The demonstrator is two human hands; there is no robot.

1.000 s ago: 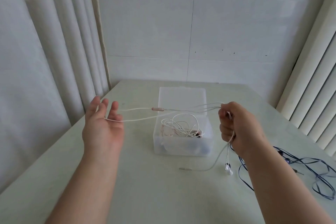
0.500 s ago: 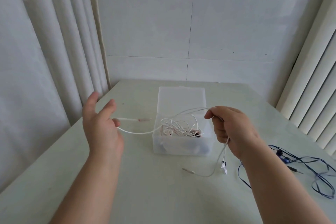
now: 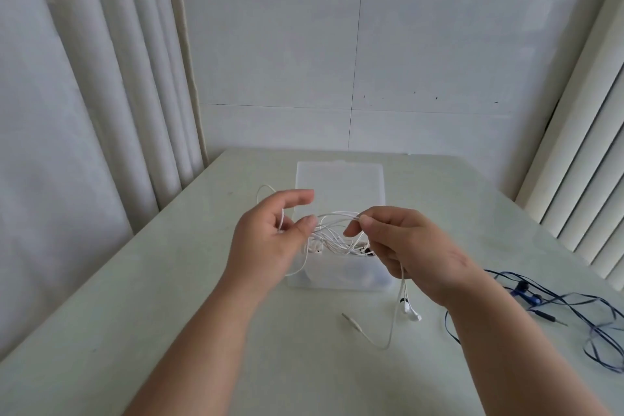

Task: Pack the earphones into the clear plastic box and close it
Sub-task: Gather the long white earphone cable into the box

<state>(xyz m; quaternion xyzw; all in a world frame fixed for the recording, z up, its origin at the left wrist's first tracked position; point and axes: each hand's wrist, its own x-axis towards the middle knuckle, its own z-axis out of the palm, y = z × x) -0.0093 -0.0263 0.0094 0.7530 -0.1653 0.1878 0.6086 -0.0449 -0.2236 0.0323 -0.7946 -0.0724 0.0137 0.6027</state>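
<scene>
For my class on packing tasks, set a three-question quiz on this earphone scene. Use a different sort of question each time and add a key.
1. True or false: the lid of the clear plastic box is shut.
2. Where do the blue earphones lie? A: inside the box. B: on the table, to the right of the box. C: on the lid.
3. Fill in: the right hand pinches the cable of the ___ earphones above the box.

Key
1. False: the lid lies open behind the box.
2. B.
3. White: the buds of the white earphones hang below that hand.
</scene>
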